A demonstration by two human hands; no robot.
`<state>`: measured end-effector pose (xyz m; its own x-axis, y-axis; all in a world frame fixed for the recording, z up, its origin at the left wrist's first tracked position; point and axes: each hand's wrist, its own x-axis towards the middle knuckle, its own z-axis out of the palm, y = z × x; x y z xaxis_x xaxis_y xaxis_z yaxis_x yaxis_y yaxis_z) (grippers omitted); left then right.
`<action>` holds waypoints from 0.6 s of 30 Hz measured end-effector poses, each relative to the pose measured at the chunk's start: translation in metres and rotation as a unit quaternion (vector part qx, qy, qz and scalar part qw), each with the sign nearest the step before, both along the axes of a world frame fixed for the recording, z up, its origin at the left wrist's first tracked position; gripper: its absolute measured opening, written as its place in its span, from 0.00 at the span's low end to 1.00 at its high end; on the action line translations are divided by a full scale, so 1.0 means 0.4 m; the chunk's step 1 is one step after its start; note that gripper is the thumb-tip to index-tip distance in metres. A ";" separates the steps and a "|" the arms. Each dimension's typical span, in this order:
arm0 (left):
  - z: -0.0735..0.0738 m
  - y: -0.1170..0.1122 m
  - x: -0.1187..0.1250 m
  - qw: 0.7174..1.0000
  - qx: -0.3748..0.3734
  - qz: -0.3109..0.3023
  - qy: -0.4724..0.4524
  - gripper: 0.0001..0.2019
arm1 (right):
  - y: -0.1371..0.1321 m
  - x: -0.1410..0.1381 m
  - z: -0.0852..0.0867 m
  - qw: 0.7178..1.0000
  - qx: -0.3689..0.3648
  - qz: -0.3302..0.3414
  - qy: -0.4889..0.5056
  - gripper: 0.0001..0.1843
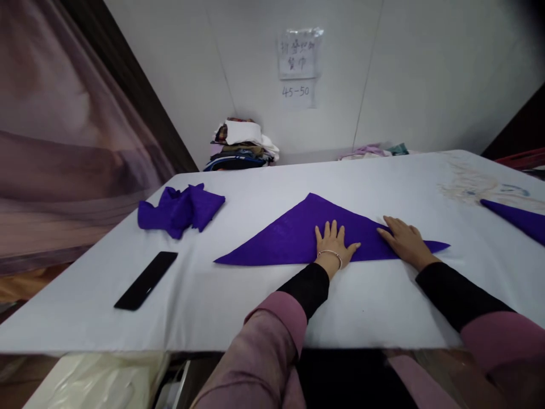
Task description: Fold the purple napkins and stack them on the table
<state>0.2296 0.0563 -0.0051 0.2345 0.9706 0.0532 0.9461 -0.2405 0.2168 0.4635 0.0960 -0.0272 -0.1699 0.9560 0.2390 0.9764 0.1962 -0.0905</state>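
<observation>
A purple cloth napkin (281,236), folded into a triangle, lies flat on the white-covered table (264,307) with its peak pointing away from me. My left hand (334,244), a bracelet at its wrist, rests on the middle of the napkin with fingers spread. Toward the napkin's right corner, my right hand (404,241) lies over the sloping edge, its fingers stretched out to the left. Neither hand grips anything. The cloth beneath both palms is hidden.
A crumpled purple cloth (181,210) sits at the left, with a black phone-like slab (147,281) nearer me. Another purple cloth (517,221) is at the right edge. Folded clothes (242,145) are stacked by the wall, below a handwritten paper sign (298,57).
</observation>
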 end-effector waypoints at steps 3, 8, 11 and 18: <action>0.008 -0.006 -0.040 1.000 -0.020 0.004 0.004 0.43 | -0.001 0.003 -0.002 1.000 -0.002 -0.001 0.002 0.32; 0.012 -0.020 -0.111 0.999 -0.028 0.026 0.013 0.42 | 0.002 0.010 -0.010 1.000 -0.005 0.002 -0.005 0.32; 0.010 -0.031 -0.143 0.998 -0.035 0.044 0.017 0.42 | 0.005 0.014 -0.015 1.000 -0.003 0.007 -0.011 0.31; 0.012 -0.048 -0.240 0.995 -0.032 0.096 0.014 0.43 | 0.002 0.010 -0.003 1.000 -0.024 -0.001 -0.007 0.33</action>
